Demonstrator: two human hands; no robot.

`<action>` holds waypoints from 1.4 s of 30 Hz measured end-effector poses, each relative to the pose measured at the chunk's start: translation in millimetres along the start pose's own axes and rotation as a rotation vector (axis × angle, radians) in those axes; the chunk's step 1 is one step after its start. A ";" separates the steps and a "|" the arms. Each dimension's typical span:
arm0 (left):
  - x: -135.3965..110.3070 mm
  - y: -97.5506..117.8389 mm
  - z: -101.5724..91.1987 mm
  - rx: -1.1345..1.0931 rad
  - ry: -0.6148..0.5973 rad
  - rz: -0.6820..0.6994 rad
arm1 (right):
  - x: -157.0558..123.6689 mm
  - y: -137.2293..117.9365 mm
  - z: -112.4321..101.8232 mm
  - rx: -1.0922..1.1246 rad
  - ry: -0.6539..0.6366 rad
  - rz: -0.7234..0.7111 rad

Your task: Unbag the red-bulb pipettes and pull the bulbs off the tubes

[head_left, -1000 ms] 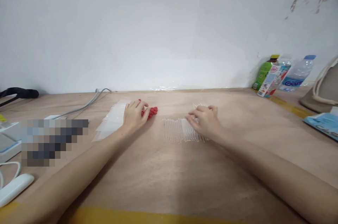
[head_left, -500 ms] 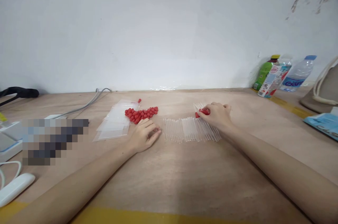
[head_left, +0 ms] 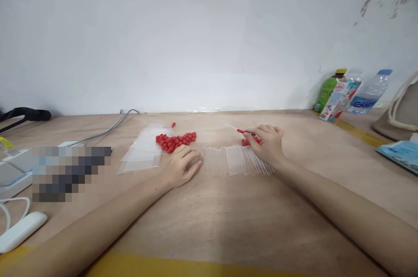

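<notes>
My right hand (head_left: 267,141) is closed in a pinch on a dropper with a red rubber bulb (head_left: 241,131); its thin clear tip points to the far left. Under and beside those fingers are several more red bulbs (head_left: 251,141), partly hidden. A row of clear slender tubes (head_left: 225,160) lies side by side between my hands. My left hand (head_left: 183,166) rests on the table with loosely curled fingers and the thumb apart, with nothing visible in it. Just beyond it lies a pile of red rubber bulbs (head_left: 174,141), partly on clear plastic bags (head_left: 140,155).
One red bulb (head_left: 173,124) lies apart behind the pile. Bottles (head_left: 339,96) stand at the back right, near a blue packet (head_left: 400,155) and a bag with a cord (head_left: 400,111). To the left are a power strip (head_left: 16,177), a grey cable (head_left: 107,129) and a white device (head_left: 24,231).
My right hand has turned and lifted slightly, and a red-bulbed dropper now sticks out from its fingertips. The several clear tips seen beyond that hand no longer show. My left hand has hardly moved.
</notes>
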State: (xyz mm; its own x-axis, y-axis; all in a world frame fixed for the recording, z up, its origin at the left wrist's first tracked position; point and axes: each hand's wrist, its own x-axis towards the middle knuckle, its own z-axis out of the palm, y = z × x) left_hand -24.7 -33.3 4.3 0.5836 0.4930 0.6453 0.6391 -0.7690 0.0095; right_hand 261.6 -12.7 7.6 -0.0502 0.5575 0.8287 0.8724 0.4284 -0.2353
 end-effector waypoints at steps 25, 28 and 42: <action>17.8 30.6 16.7 0.276 0.075 0.349 | -42.0 -57.8 -9.5 0.137 -0.125 -0.396; 18.0 32.8 16.1 0.284 0.049 0.353 | -44.1 -55.3 -7.7 0.170 -0.156 -0.423; 10.3 36.0 13.4 0.110 -0.062 0.294 | -48.9 -47.8 -7.6 0.205 -0.158 -0.566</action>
State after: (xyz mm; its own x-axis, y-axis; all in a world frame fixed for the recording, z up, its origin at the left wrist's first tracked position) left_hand 11.1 -50.4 1.0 0.7786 0.2827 0.5603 0.4870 -0.8353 -0.2553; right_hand 226.1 -65.8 -17.9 -0.5625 0.2952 0.7723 0.5789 0.8076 0.1129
